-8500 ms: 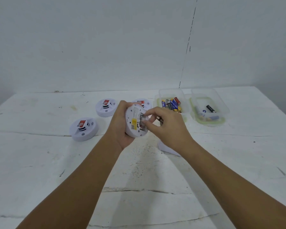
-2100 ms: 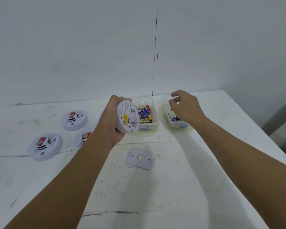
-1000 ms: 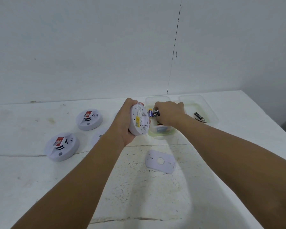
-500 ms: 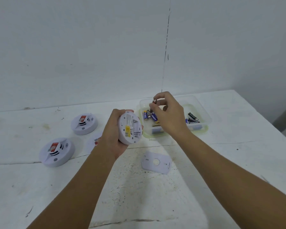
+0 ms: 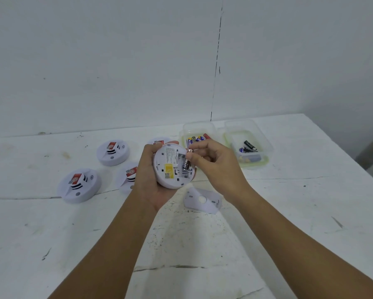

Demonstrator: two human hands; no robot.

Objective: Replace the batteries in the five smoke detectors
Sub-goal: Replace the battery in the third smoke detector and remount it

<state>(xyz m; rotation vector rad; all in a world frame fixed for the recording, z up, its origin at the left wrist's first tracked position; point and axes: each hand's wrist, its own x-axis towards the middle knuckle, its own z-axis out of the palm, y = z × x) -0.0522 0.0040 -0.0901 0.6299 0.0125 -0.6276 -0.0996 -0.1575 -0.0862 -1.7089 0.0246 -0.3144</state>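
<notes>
I hold the smoke detector (image 5: pixel 173 167) above the table's (image 5: pixel 289 212) middle, back side up, and I am seating a fresh battery (image 5: pixel 186 164) into its bay — the refill step, as I judge it. Next it needs pressing flat, poles right. My right hand (image 5: pixel 213 162) pinches the battery's far end; my left hand (image 5: pixel 153 175) is curled round the detector's rim. Its backplate (image 5: pixel 202 200) lies just near-right, four more detectors left and far, the battery tubs far right.

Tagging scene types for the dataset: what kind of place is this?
Probably a bare staging or test room, not a lived-in home: scuffed white table, blank white wall, smoke detectors and battery tubs laid out.
</notes>
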